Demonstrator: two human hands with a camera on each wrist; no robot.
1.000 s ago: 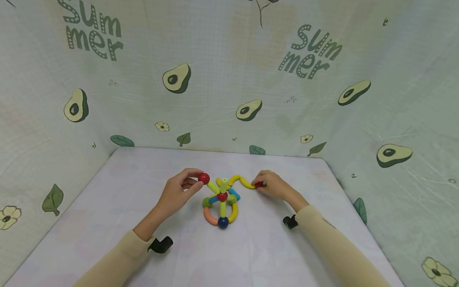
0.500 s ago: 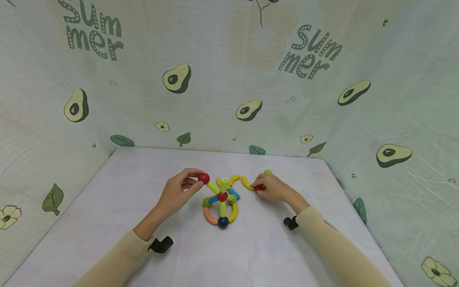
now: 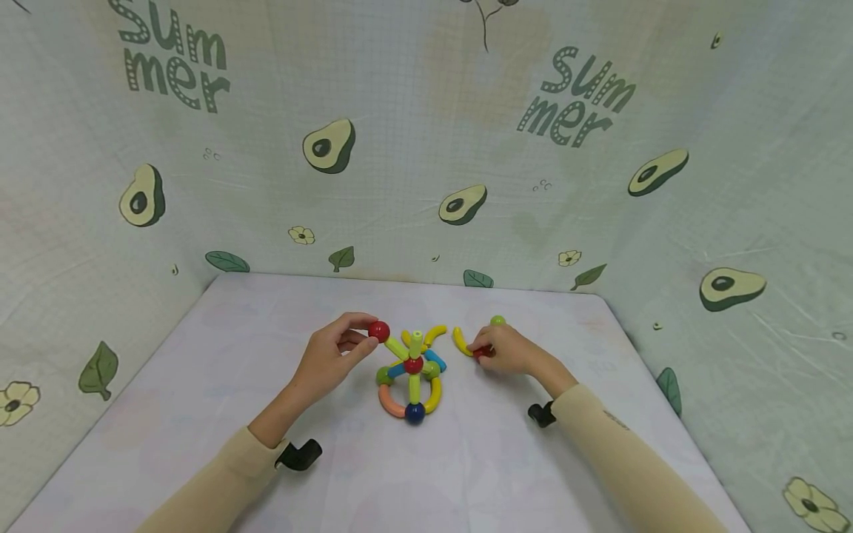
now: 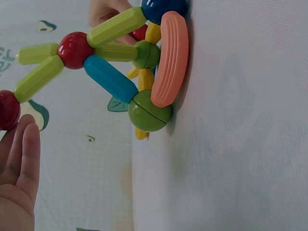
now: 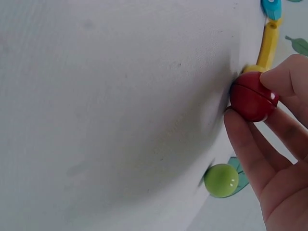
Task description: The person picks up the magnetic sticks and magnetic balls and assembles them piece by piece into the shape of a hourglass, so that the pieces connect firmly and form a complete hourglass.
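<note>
In the head view my left hand [image 3: 333,354] pinches a red ball [image 3: 378,331] between thumb and fingers. That ball tops a slanted lime rod [image 4: 38,79] of a magnetic stick-and-ball construction, whose hub is another red ball [image 3: 413,365]. Its base joins green balls, a dark blue ball [image 3: 415,413], a salmon curved rod [image 4: 171,60] and yellow curved rods. To the right, my right hand [image 3: 508,349] holds a third red ball [image 5: 253,97] low at the table. A yellow curved rod [image 3: 461,341] extends from this ball, apart from the construction.
A loose green ball [image 3: 497,320] lies just behind the right hand. Another yellow curved rod [image 3: 436,332] sticks out from the back of the construction. Patterned cloth [image 3: 400,244] walls off the back and sides of the white-covered table [image 3: 320,488].
The right hand has drawn the red ball and its yellow rod slightly toward me, parting that rod from the yellow rod behind the construction. More of the green ball shows. The left hand stays put.
</note>
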